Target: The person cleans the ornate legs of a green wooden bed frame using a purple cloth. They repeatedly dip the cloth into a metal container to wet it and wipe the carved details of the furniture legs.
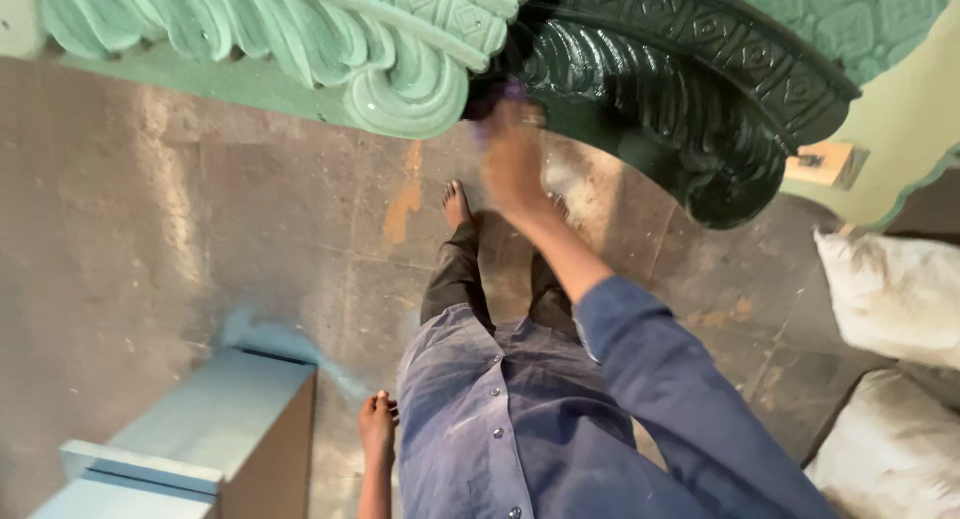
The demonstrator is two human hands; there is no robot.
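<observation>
A large carved ornament spans the top of the head view. Its left part (330,39) is pale green and its right part (690,89) is glossy dark green. My right hand (512,159) is raised to the seam between the two, blurred by motion. It grips a small dark purple thing (497,99) pressed against the carving; whether this is a brush or a cloth cannot be told. My left hand (378,426) hangs by my side, touching nothing, with its fingers loosely apart. I wear a blue buttoned shirt (520,419).
A pale blue cabinet (200,429) stands at the lower left on the stone floor (150,229). Two white sacks (890,289) lie at the right. A small wooden block (822,164) sits near the ornament's right end. My bare foot (455,204) is below the carving.
</observation>
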